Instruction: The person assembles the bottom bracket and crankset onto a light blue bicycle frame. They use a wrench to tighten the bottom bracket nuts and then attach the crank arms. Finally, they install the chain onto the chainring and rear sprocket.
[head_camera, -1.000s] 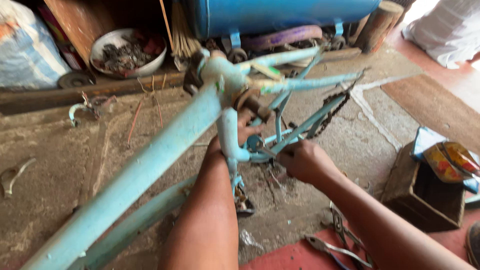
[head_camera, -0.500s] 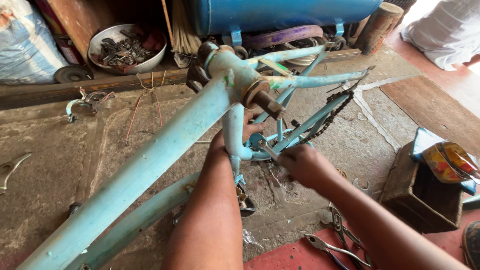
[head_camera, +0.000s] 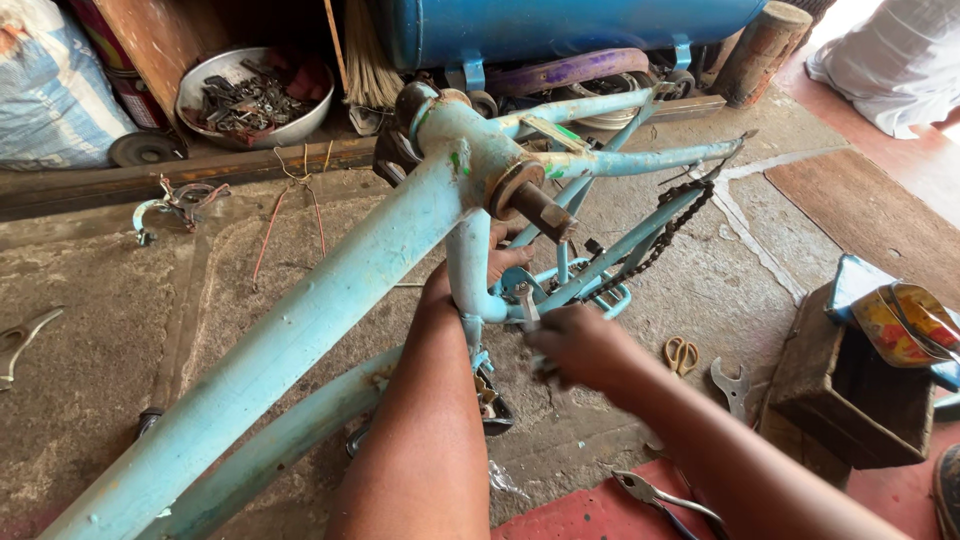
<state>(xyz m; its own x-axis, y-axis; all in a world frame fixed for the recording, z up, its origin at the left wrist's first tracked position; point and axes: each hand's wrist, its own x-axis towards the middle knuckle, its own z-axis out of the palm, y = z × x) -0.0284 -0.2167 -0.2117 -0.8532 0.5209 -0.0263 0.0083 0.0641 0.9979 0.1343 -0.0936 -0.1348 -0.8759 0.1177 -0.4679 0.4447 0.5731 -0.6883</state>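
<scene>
Gripping the light-blue bicycle frame (head_camera: 330, 300) with my left hand (head_camera: 480, 272), fingers wrapped round the upright tube just below the rusty bottom bracket (head_camera: 530, 200); the frame stands upside down on the concrete floor (head_camera: 100, 400) — chain (head_camera: 660, 235) hanging off its rear stays. My right hand (head_camera: 580, 345) is blurred beside that tube; whether it is closed on anything I cannot tell — a spanner (head_camera: 735, 385) and pliers (head_camera: 665, 500) lie nearby.

Frame tubes (head_camera: 330, 300) and chain (head_camera: 655, 235) crowd the middle; bare concrete floor (head_camera: 90, 400) lies open leftward
</scene>
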